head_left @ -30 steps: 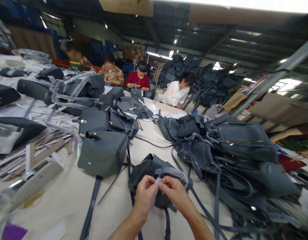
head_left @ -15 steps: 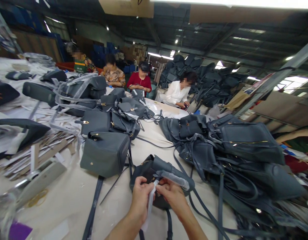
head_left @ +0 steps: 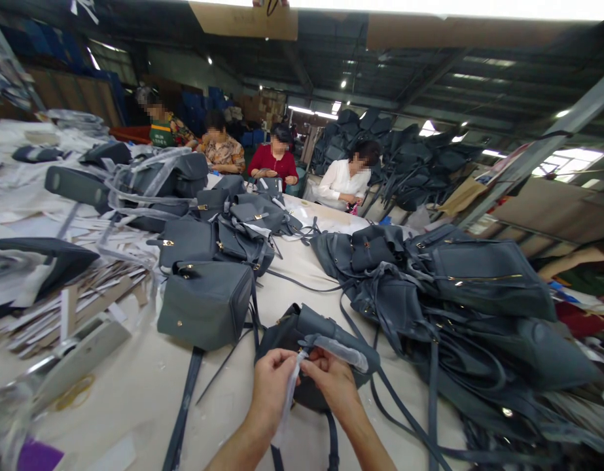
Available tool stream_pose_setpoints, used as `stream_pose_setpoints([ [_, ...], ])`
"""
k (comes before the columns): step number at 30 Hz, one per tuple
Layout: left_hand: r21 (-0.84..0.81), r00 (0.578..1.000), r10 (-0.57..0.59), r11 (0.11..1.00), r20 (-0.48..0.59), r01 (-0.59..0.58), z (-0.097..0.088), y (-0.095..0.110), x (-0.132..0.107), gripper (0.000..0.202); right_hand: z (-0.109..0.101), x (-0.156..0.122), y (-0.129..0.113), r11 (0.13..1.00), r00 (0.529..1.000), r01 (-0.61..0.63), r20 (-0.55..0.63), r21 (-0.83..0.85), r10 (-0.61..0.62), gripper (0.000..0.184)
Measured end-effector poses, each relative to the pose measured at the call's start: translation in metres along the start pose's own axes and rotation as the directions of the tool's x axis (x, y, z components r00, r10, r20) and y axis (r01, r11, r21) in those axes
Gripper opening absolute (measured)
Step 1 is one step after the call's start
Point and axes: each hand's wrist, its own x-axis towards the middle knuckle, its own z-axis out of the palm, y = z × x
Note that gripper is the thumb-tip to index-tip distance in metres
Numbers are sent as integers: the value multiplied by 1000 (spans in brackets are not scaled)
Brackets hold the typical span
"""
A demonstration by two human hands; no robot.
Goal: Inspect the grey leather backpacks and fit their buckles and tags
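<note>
A dark grey leather bag (head_left: 306, 327) lies on the pale table (head_left: 135, 386) right in front of me. My left hand (head_left: 272, 389) and my right hand (head_left: 331, 379) meet over its near side. Both pinch a strip of clear plastic wrap (head_left: 288, 399) that hangs down from the left fingers. A plastic-wrapped part of the bag (head_left: 341, 350) lies just beyond my right hand. A strap of the bag (head_left: 330, 438) runs toward me between my forearms.
A boxy grey bag (head_left: 206, 304) stands to the left, with more bags behind it. A big heap of bags and straps (head_left: 459, 307) fills the right. Cardboard strips (head_left: 61, 301) litter the left. Several people (head_left: 275, 160) sit at the far end.
My hands have moved a little forward onto the bag and closer together. The plastic strip now hangs lower from my left fingers.
</note>
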Motion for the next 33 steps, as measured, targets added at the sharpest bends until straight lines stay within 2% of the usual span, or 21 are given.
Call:
stream_pose_setpoints([
  [5, -94, 999, -44, 995, 0, 43, 1, 1, -1, 24, 7, -3, 5, 998, 998, -29, -49, 61, 32, 21],
  [10, -187, 994, -93, 979, -55, 82, -1, -14, -1, 39, 16, -13, 1, 978, 992, -123, 45, 171, 117, 22],
  [14, -261, 979, -201, 945, 7, 196, 0, -23, -6, 39, 15, -18, -8, 937, 976, -195, 154, 288, 156, 23],
  [18, -326, 954, -290, 897, 73, 297, 2, -20, -10, 37, 5, -16, -14, 888, 956, -256, 235, 381, 175, 26],
  [23, -364, 951, -299, 880, 76, 306, 3, -14, -13, 34, -2, -13, -13, 790, 948, -271, 295, 549, 121, 37],
  [26, -332, 943, -306, 883, 129, 331, 3, -11, -13, 25, -3, -14, -9, 792, 952, -249, 291, 558, 94, 43],
  [28, -304, 962, -246, 913, 123, 272, 2, -10, -13, 19, -3, -15, -8, 815, 951, -236, 297, 529, 83, 48],
  [30, -249, 986, -145, 955, 87, 162, 1, -10, -12, 14, -2, -15, -9, 859, 954, -213, 287, 465, 81, 53],
  [33, -141, 999, -32, 989, 43, 38, -3, -11, -11, 7, 1, -14, -12, 926, 970, -133, 236, 354, 50, 47],
])
